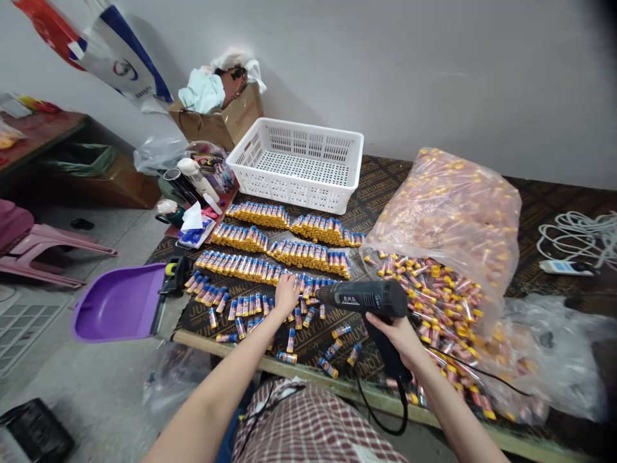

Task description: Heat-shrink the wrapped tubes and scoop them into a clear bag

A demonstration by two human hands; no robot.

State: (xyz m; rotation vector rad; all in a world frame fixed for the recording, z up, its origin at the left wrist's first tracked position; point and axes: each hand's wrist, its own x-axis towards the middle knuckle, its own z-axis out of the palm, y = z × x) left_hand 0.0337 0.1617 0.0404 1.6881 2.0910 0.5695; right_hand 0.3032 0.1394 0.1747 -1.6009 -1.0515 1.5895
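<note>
My right hand [396, 334] is wrapped around the handle of a black heat gun [361, 297], whose nozzle points left toward small tubes. My left hand [287, 292] reaches into the front rows with fingers stretched over the tubes, touching them. These tubes [236, 265] are short cylinders with blue and orange-yellow ends and printed sleeves, lined up in several rows. Looser ones [286, 357] lie scattered toward the table's front edge. On the right, pink tubes with yellow ends [446, 289] spill from a large clear plastic bag [453, 206].
A white plastic basket [299, 193] stands behind the rows. Bottles [193, 173] and a cardboard box [231, 119] are at the back left. A purple dustpan [120, 302] is left of the table [202, 315]. A coiled white cable [573, 231] lies far right.
</note>
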